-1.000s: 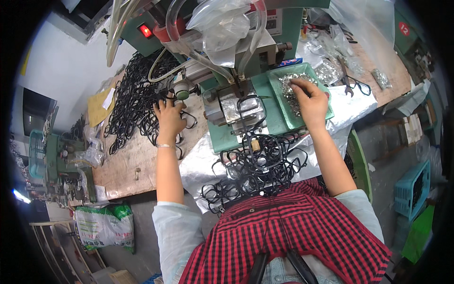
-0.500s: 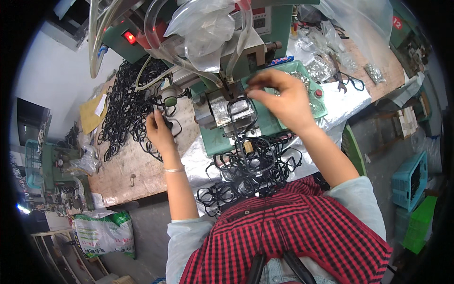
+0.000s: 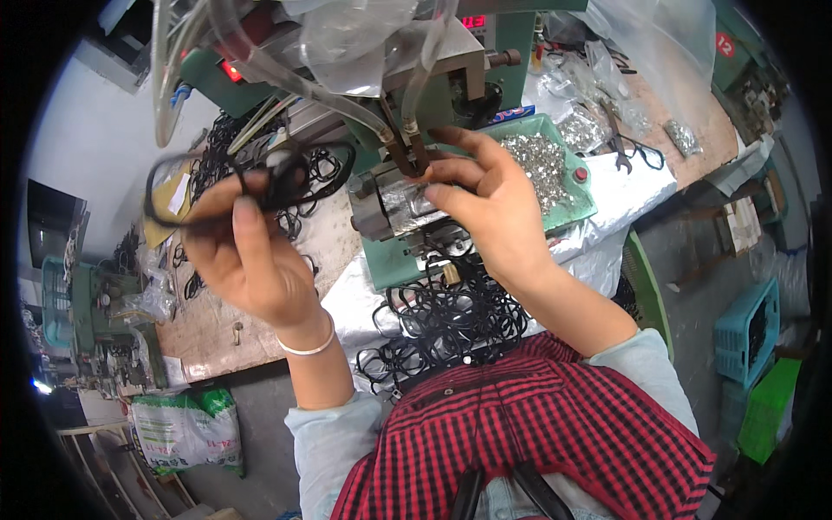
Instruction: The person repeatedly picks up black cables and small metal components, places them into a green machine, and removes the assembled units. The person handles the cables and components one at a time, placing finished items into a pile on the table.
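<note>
Raised above the left side of the bench, my left hand (image 3: pixel 256 260) grips a black glasses frame (image 3: pixel 325 195), two looped rims blurred by motion. My right hand (image 3: pixel 490 204) is at the machine, its thumb and bent fingers close together by the two downward metal tips (image 3: pixel 414 156). Whatever those fingers hold is too small or hidden to tell. Below the tips sits a shiny metal block (image 3: pixel 407 208) on the green machine base (image 3: pixel 381 264). A tangled heap of black frames (image 3: pixel 442 312) lies at the bench's near edge, against my checked apron.
Right of the machine, a green tray (image 3: pixel 576 204) holds small silvery metal parts. Beyond it are a wrench (image 3: pixel 621 152) and clear plastic bags (image 3: pixel 581 126). More black frames (image 3: pixel 225 139) lie behind my left hand. Clear hoses (image 3: pixel 303 91) hang in front of the machine.
My left hand has come up from the bench, now with a black frame in it. The frame at the metal block is gone from there. My right hand has moved left to the tips.
</note>
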`<state>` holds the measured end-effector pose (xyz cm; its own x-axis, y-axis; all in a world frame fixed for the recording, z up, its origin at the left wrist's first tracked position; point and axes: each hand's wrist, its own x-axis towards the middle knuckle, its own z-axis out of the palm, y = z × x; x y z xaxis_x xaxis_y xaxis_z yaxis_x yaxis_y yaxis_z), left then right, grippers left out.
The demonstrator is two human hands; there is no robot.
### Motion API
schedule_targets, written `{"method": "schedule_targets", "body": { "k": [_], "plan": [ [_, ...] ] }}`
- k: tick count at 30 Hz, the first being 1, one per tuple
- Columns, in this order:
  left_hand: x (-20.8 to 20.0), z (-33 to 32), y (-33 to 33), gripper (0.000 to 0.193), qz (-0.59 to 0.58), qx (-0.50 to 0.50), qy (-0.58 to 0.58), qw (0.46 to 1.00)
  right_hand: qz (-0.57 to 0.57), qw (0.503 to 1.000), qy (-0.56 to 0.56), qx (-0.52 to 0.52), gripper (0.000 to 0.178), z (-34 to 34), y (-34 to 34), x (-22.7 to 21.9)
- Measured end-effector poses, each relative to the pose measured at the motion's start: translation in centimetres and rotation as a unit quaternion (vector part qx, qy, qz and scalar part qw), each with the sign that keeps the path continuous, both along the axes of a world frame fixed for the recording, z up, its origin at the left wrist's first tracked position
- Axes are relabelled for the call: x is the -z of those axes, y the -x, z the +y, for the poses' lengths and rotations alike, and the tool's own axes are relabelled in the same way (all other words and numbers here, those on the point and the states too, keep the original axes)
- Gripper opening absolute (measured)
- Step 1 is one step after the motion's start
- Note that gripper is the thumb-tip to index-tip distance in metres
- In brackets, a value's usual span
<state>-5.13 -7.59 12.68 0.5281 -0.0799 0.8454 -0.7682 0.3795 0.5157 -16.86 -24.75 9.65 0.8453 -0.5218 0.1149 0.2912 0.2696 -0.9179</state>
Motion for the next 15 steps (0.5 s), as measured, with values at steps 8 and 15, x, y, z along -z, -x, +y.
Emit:
{"method": "schedule_targets", "body": {
  "k": [8,15],
  "plan": [
    [3.5,-1.6,4.5,0.025,-0.252,0.016,-0.251,0.935,0.221,0.698,0.643,0.223,0.025,-9.3,2.5,8.0],
    [5.5,-2.7,3.7,0.022,-0.377,-0.022,-0.266,0.887,0.156,0.729,0.611,0.267,0.015,-11.7,3.4,11.6]
  ]
}}
